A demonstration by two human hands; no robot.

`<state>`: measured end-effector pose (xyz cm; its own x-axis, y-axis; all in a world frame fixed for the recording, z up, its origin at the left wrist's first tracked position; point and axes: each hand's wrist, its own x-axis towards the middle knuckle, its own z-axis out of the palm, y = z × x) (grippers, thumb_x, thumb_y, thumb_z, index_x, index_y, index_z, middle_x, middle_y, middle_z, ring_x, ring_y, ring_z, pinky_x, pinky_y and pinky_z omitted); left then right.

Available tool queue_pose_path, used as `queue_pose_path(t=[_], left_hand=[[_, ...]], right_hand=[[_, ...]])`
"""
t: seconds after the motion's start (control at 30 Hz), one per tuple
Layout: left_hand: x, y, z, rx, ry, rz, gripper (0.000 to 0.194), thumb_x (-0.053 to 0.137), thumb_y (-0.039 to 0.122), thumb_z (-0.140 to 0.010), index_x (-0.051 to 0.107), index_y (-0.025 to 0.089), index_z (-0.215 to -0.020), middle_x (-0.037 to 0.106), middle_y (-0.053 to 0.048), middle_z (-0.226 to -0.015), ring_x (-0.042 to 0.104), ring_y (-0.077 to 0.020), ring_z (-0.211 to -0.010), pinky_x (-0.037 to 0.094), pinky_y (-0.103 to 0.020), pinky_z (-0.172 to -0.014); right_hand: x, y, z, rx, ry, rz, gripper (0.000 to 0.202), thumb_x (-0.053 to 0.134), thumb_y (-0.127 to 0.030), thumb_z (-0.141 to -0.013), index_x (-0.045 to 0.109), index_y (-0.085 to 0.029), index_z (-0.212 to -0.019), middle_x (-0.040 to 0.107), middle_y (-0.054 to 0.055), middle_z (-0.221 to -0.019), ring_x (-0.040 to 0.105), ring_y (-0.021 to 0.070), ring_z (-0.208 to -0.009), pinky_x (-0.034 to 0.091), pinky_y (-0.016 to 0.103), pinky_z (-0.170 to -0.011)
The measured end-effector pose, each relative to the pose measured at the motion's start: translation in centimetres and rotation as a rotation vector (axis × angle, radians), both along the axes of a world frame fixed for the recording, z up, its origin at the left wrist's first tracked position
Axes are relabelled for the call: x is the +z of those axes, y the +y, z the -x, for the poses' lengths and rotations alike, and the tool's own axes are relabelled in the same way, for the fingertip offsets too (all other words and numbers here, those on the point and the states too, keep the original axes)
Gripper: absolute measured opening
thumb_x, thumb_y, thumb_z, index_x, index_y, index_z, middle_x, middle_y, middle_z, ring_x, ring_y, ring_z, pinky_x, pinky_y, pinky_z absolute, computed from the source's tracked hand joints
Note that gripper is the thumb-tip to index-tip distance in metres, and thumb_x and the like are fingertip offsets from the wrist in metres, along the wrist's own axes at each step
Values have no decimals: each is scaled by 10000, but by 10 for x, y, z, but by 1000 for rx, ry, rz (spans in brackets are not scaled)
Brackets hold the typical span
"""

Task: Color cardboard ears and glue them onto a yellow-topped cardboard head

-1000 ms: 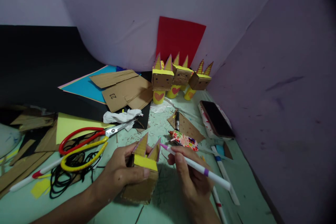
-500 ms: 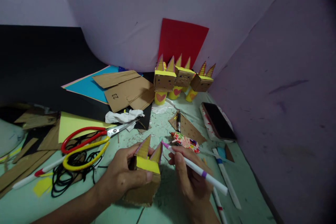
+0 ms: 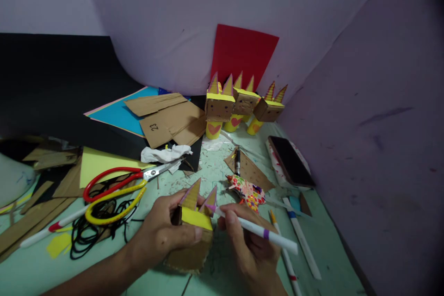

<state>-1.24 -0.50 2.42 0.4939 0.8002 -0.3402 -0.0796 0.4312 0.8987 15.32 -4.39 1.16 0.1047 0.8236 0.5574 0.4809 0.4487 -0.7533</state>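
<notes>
A small cardboard box [image 3: 190, 250] with a yellow top and two pointed cardboard ears is gripped in my left hand [image 3: 164, 229], the thumb lying across its front. Purple lines edge the ears. My right hand [image 3: 248, 240] pinches a white marker [image 3: 256, 230] with a purple band. Its purple tip is at the right ear [image 3: 210, 201], near the lower part. A floral-patterned glue gun [image 3: 248, 192] lies just beyond my right hand. Left of the box are scissors [image 3: 114, 194] with red and yellow handles, over a tangle of black cord [image 3: 100, 231].
Several box-headed cardboard figures [image 3: 219, 108] stand at the back before a red sheet [image 3: 244, 53]. A phone [image 3: 290, 159] lies at the right. Cardboard pieces [image 3: 169, 120], a crumpled white tissue [image 3: 166, 153] and more markers [image 3: 301, 238] lie around the table.
The marker tip has moved from the right ear's peak down to its lower edge, my right hand shifting slightly left and down. My left hand keeps its hold on the box.
</notes>
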Motion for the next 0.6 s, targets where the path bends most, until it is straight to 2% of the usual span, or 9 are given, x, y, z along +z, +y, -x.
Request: queue_pose_path(t=[0.17, 0.33, 0.6], left_hand=[[0, -1, 0, 2, 3, -4, 438, 759, 329, -536, 589, 158, -901, 586, 6, -719, 497, -145, -655, 389, -237, -585], [1, -1, 0, -7, -23, -25, 425, 755, 309, -549, 609, 152, -916, 608, -6, -752, 513, -151, -677, 407, -243, -607], [-6, -1, 1, 24, -55, 20, 503, 734, 293, -567, 570, 148, -1020, 637, -27, -827, 553, -180, -724, 436, -275, -645]], right_hand=[[-2, 1, -1, -88, 53, 32, 187, 498, -197, -861, 683, -189, -843, 680, 45, -673, 638, 156, -593, 479, 237, -481], [-3, 0, 1, -40, 81, 34, 187, 513, -204, -860, 695, -191, -820, 649, 24, -620, 615, 141, -548, 474, 234, -481], [5, 8, 6, -102, 296, 71, 159, 564, -246, -841, 711, -197, -807, 663, 15, -630, 610, 140, -548, 473, 250, -514]])
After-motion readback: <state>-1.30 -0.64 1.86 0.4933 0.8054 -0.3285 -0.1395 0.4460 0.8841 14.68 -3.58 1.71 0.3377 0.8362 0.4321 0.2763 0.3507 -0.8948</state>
